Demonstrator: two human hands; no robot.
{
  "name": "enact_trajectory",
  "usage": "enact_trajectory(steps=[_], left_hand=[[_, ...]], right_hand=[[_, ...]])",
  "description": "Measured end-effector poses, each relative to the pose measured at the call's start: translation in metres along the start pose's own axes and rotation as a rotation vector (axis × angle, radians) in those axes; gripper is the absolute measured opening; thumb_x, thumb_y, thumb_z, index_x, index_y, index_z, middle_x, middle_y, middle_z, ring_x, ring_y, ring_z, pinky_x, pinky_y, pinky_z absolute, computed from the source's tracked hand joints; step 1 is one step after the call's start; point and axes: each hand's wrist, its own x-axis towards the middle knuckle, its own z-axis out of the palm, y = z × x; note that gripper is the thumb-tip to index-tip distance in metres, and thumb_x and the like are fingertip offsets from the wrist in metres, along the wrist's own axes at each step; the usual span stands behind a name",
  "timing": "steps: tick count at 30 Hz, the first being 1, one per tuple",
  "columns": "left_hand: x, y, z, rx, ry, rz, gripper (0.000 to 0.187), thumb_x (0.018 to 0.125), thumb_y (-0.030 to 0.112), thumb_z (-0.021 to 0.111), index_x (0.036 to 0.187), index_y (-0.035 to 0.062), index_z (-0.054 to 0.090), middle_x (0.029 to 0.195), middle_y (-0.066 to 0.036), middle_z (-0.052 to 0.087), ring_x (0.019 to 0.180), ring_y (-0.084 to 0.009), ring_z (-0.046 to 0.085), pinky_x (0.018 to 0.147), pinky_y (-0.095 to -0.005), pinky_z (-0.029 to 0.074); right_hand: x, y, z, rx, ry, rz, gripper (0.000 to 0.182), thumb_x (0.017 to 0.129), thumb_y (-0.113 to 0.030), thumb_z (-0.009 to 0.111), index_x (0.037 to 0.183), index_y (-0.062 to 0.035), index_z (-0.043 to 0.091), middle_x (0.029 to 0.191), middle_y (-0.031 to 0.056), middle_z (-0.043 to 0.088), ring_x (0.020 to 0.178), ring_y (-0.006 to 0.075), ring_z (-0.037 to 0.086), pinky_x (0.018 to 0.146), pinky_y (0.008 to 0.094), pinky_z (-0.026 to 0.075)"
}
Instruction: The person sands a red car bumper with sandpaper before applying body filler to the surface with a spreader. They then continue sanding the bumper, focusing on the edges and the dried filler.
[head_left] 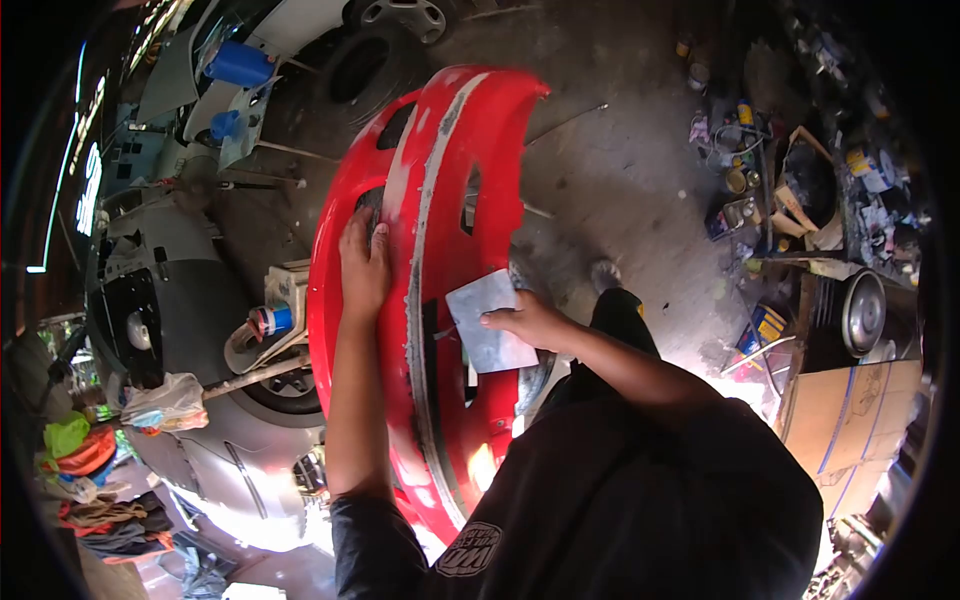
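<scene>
A long red car bumper [400,260] runs from the top middle down to the person's body, with a rough grey strip along its length and pale grey patches near its upper part. My left hand [366,262] rests on the bumper's left side, fingers at the edge of a dark opening; its fingertips are partly hidden there. My right hand [525,320] grips a flat, pale grey sheet [490,325] by its right edge, thumb on top. The sheet lies over the bumper's right part, beside dark openings; whether it touches the surface cannot be told.
A grey car body [190,290] stands at the left, near a blue-labelled can [272,320] and a stick. Tyres [370,65] lie at the top. Cans, a cardboard box [850,425] and a metal lid [864,312] are at the right. A blue container [238,64] is upper left.
</scene>
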Motion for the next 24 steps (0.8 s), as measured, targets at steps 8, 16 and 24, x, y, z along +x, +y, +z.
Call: enact_trajectory(steps=[8,16,24], left_hand=[[-0.063,0.148,0.019,-1.024,-0.299,-0.473,0.049,0.100,0.018,0.065,0.142,0.0003,0.047,0.124,-0.011,0.063,0.117,-0.0165,0.058,0.100,-0.0310,0.046],[-0.098,0.194,0.090,-1.167,-0.162,-0.637,0.012,0.099,0.014,0.065,0.098,0.0025,0.066,0.081,0.001,0.065,0.078,-0.0087,0.059,0.077,-0.0246,0.047],[-0.119,0.212,0.142,-0.117,0.112,-0.524,0.068,0.083,0.017,0.079,0.144,0.0107,0.050,0.161,-0.024,0.026,0.148,-0.0469,0.024,0.120,-0.0542,0.029]], right_hand=[[-0.049,-0.078,-0.040,-0.119,0.047,0.001,0.027,0.097,-0.016,0.067,0.118,-0.0002,0.065,0.102,0.0029,0.071,0.094,0.0098,0.065,0.083,0.0302,0.053],[-0.051,-0.141,-0.108,-0.202,0.101,0.041,0.027,0.095,-0.012,0.068,0.117,0.0020,0.066,0.103,0.0036,0.071,0.092,0.0114,0.065,0.082,0.0297,0.053],[-0.032,-0.193,-0.179,-0.508,0.089,-0.058,0.019,0.095,-0.016,0.068,0.103,0.0015,0.070,0.090,0.0022,0.071,0.082,0.0096,0.063,0.074,0.0300,0.051]])
